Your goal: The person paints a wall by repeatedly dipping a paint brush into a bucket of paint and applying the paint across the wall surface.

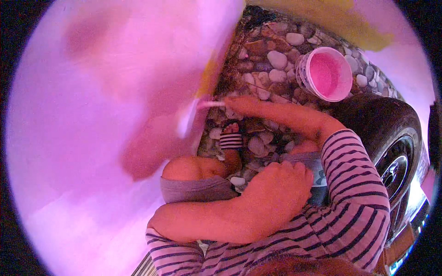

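Note:
My right hand [235, 106] is stretched out ahead, its fingers closed round a slim paintbrush [215, 104] with a pale handle. The brush's pinkish end meets the lower edge of the pale wall [69, 184] on the left, close to a yellow strip [208, 76]. Across my lap lies my left arm, and my left hand [283, 184] rests by my right thigh. Its fingers are curled down, so what they hold, if anything, is hidden. A white bucket [338, 94] holding bright pink paint [324, 73] stands beyond my right forearm.
Rounded stones, or a floor covering printed with them [276, 60], lie around my sandalled foot [231, 138]. A car wheel [391, 152] stands close on my right. Another yellow patch [350, 23] marks the pale surface at the far right.

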Available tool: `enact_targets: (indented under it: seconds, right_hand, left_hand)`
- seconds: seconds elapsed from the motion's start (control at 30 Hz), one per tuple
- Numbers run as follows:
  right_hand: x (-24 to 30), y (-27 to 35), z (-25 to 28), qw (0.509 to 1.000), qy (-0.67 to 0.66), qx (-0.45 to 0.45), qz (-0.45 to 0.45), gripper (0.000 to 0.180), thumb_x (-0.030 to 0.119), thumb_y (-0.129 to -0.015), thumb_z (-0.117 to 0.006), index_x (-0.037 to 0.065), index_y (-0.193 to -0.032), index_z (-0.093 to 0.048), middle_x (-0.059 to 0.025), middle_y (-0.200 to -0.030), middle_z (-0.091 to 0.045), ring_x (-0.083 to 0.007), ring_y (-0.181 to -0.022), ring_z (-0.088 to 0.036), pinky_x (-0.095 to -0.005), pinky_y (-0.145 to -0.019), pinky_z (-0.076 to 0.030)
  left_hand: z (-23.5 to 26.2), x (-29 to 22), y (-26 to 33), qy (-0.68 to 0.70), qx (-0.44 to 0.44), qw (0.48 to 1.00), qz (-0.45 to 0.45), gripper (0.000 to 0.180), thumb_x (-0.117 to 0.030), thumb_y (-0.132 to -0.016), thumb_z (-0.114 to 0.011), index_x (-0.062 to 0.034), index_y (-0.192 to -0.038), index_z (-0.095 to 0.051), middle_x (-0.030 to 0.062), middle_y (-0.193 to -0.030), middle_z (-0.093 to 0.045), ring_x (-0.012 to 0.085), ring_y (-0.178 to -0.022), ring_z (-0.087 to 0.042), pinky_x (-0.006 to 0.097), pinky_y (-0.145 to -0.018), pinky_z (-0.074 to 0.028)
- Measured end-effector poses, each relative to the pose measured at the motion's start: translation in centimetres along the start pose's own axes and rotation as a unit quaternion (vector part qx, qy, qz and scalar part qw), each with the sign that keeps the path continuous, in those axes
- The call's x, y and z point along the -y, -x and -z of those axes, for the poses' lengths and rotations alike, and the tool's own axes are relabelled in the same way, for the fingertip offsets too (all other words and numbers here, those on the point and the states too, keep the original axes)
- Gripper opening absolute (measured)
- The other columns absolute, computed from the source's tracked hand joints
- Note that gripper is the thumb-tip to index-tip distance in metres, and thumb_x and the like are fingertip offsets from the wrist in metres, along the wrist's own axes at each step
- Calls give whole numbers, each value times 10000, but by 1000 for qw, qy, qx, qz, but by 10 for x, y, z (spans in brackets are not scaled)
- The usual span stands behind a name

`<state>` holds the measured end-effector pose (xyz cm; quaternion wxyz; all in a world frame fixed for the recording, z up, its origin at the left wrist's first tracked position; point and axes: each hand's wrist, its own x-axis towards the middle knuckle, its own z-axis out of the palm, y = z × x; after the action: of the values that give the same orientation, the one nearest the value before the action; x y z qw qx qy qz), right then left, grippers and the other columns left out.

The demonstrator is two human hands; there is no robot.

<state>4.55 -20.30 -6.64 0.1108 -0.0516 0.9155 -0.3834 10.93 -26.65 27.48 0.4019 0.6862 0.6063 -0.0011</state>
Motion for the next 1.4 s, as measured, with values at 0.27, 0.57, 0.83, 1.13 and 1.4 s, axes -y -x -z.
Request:
enact_targets:
  seconds: [0.27,0.57,0.83,1.13,1.4]
  right_hand:
    - [-94,-9,88,885,-69,-411,-208,214,250,-959,-476,39,-991,-492,-259,-829,-633,-468,-753,-625,-553,-654,-493]
    - [10,-20,-12,966,-182,-138,-118,205,215,-977,-394,51,-1075,-468,-255,-920,-639,-428,-783,-656,-562,-634,-510]
    - [16,7,57,988,-101,-111,22,244,231,-965,-434,85,-1153,-486,-207,-1033,-629,-374,-872,-651,-493,-712,-507]
    - [-106,-24,112,868,-42,-440,-227,192,208,-956,-504,27,-989,-449,-262,-772,-614,-456,-743,-630,-552,-597,-476]
    - [3,-13,9,952,-157,-215,-149,256,182,-931,-476,27,-1132,-443,-222,-903,-634,-401,-702,-656,-508,-591,-534]
  left_hand:
    - [2,3,7,23,-13,1000,8,292,-290,-892,-546,-17,-989,-586,141,-898,-622,291,-814,-639,398,-678,-530]
    - [2,8,4,-17,6,999,30,305,-293,-881,-559,-7,-985,-586,141,-891,-625,293,-814,-642,402,-676,-528]
    - [1,4,2,-3,-8,1000,13,296,-295,-880,-566,-16,-974,-595,142,-875,-620,294,-815,-642,401,-687,-526]
    - [-2,5,-8,-5,-6,1000,0,305,-298,-893,-553,-11,-988,-595,152,-892,-627,300,-792,-652,422,-654,-529]
    - [2,2,-9,-9,-3,1000,0,300,-290,-903,-541,-8,-988,-596,156,-901,-634,304,-796,-652,423,-659,-534]
